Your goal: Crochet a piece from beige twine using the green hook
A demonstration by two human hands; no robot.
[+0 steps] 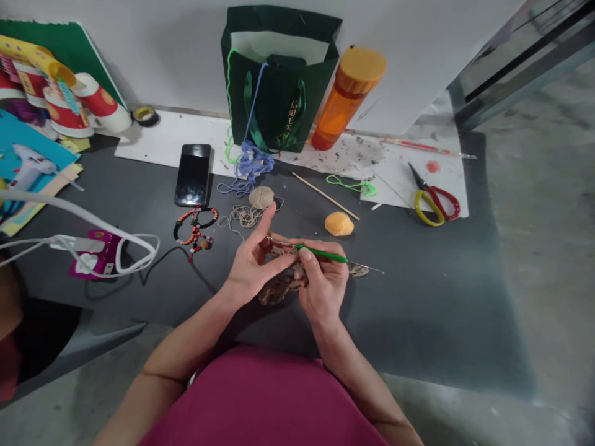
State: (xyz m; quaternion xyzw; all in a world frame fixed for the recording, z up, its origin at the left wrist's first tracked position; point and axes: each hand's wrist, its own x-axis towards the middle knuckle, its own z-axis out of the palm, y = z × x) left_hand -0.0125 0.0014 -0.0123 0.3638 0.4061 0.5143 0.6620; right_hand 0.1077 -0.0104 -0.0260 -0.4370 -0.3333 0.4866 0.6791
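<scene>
Crosswise, a green-handled hook [328, 254] lies in the right hand [325, 284].

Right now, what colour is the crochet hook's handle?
The handle is green, seen best in the head view.

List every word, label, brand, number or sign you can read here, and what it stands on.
Nothing is clear enough to quote.
Dark green bag: gold characters, too small and blurred to read.
Magenta object: white marking, unreadable.
Phone: dark screen, no text visible.
Green-handled hook: no lettering visible.
</scene>
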